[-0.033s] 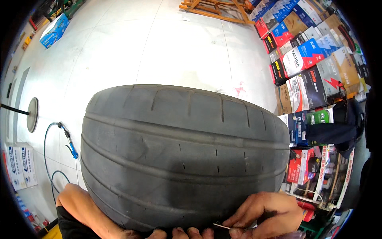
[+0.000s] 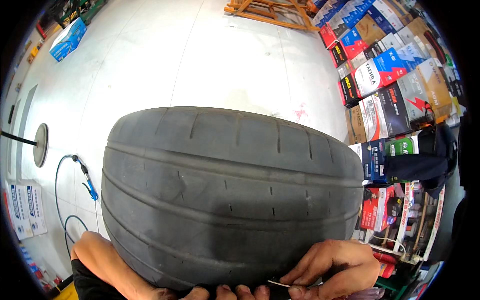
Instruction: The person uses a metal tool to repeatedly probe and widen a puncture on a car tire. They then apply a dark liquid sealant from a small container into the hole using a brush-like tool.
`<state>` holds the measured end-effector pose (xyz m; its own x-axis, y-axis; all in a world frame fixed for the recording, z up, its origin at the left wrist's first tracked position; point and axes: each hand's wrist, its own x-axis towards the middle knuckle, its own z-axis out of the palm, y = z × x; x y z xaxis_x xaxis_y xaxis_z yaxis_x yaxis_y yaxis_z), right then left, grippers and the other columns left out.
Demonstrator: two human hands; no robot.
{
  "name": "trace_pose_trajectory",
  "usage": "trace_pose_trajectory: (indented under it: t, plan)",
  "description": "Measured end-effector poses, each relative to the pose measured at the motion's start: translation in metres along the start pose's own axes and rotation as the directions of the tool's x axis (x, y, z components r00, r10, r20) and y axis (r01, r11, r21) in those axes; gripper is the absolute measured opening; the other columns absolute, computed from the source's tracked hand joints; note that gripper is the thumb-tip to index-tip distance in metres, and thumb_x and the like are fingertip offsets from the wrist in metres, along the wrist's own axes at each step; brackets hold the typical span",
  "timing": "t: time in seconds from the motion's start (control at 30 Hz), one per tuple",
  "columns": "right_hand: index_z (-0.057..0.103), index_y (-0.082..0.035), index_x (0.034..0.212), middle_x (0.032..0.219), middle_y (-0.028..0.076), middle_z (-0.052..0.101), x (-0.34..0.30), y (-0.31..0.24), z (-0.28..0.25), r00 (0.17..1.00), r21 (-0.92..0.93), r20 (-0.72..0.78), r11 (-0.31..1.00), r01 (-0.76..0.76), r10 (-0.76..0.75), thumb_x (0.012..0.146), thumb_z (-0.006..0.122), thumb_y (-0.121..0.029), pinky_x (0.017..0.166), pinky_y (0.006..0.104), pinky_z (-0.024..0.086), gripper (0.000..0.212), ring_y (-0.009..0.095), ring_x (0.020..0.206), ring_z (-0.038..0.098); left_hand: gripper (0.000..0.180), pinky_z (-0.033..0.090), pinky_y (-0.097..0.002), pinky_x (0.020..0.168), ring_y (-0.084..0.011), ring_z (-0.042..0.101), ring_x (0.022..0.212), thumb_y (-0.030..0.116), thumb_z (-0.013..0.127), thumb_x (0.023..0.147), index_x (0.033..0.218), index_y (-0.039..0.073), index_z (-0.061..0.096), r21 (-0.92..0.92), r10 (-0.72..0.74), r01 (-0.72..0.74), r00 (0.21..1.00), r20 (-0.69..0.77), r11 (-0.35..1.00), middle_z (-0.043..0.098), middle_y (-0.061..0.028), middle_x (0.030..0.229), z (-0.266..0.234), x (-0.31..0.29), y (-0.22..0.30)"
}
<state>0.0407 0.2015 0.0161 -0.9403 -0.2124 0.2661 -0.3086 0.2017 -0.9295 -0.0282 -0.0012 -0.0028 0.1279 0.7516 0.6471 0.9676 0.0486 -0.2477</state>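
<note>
A large worn black tire (image 2: 230,190) fills the middle of the view, its grooved tread facing up. My left arm bends round its left side. At the lower edge of the picture, my left hand (image 2: 225,293) shows mostly as curled fingertips against the tire's near edge; the palm is cut off. My right hand (image 2: 335,267) is closed in a pinch by the near right part of the tire. Between its thumb and fingers sits a thin pale strip (image 2: 278,283), its tip pointing left toward the tire. What lies beneath both hands is hidden.
Stacked battery boxes (image 2: 380,70) line the right side, with dark cloth (image 2: 420,167) by a lower row. On the left are a blue air hose nozzle (image 2: 90,187), a round disc on a rod (image 2: 42,145) and white cartons (image 2: 27,210). A wooden frame (image 2: 270,12) stands far back.
</note>
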Motion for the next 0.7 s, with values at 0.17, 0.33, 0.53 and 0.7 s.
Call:
trace_pose_trajectory:
  t: [0.17, 0.33, 0.53, 0.7]
  plan:
    - [0.051, -0.004, 0.068, 0.069, 0.012, 0.054, -0.005, -0.004, 0.004, 0.998, 0.066, -0.059, 0.998, -0.019, 0.023, 0.063, 0.072, 0.008, 0.047, 0.0247, 0.048, 0.024, 0.021, 0.061, 0.060, 0.024, 0.039, -0.0291, 0.061, -0.0156, 0.054, 0.072, 0.024, 0.047, 0.077, 0.085, 0.010, 0.065, 0.054, 0.072, -0.070, 0.996, -0.046, 0.996, 0.058, -0.0021, 0.080, 0.004, -0.005, -0.006]
    - [0.051, -0.005, 0.071, 0.070, 0.011, 0.054, -0.009, 0.001, 0.004, 0.998, 0.048, -0.061, 0.999, 0.009, -0.006, 0.064, 0.070, 0.010, 0.045, 0.0243, 0.047, 0.025, 0.021, 0.059, 0.060, 0.027, 0.041, -0.0310, 0.061, -0.0187, 0.057, 0.075, 0.022, 0.044, 0.078, 0.085, 0.006, 0.064, 0.049, -0.079, 0.087, 0.988, -0.135, 0.995, 0.061, -0.0065, 0.084, 0.015, -0.007, 0.023]
    - [0.050, -0.004, 0.072, 0.069, 0.012, 0.054, -0.004, 0.002, 0.000, 0.999, 0.079, -0.019, 0.996, 0.036, -0.035, 0.065, 0.069, 0.010, 0.045, 0.0259, 0.050, 0.024, 0.021, 0.056, 0.059, 0.033, 0.037, -0.0317, 0.064, -0.0163, 0.051, 0.078, 0.035, 0.046, 0.080, 0.098, 0.011, 0.060, 0.074, 0.318, -0.327, 0.941, 0.115, 0.942, 0.056, -0.0016, 0.090, -0.003, 0.002, -0.025]
    - [0.049, -0.003, 0.073, 0.070, 0.012, 0.054, -0.009, 0.005, -0.003, 0.994, 0.127, -0.079, 0.988, 0.088, -0.078, 0.066, 0.069, 0.010, 0.048, 0.0276, 0.052, 0.024, 0.022, 0.056, 0.058, 0.033, 0.038, -0.0311, 0.064, -0.0164, 0.052, 0.078, 0.034, 0.047, 0.079, 0.097, 0.010, 0.061, 0.050, 0.223, -0.229, 0.969, 0.103, 0.972, 0.057, -0.0012, 0.092, -0.003, -0.009, -0.001]
